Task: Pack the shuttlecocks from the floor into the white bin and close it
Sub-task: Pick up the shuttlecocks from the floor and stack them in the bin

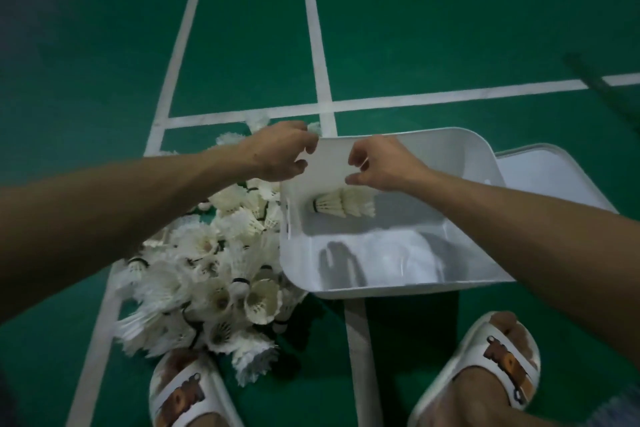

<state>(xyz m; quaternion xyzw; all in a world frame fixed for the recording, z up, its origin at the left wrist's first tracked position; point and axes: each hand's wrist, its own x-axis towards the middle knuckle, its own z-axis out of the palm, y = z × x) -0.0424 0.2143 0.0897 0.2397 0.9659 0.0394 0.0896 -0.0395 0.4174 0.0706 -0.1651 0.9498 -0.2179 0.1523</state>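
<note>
While bin's (398, 284) open, 2 shuttlecocks (343, 206) inside.

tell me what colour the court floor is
The court floor is green, clearest in the head view.

The floor (450, 10) here is a green sports-court surface, marked out with white lines (313, 28). Two long lines run away side by side, the left one (187, 28) slanting outward as it nears. Both meet a crossing line (450, 95) that runs off to the right edge. Another white stripe (358, 340) comes toward the near edge. A dark, blurred bar (595, 80) lies slantwise over the crossing line at far right; what it is I cannot tell. The light is dim and fades almost to black in the upper left corner.
</note>
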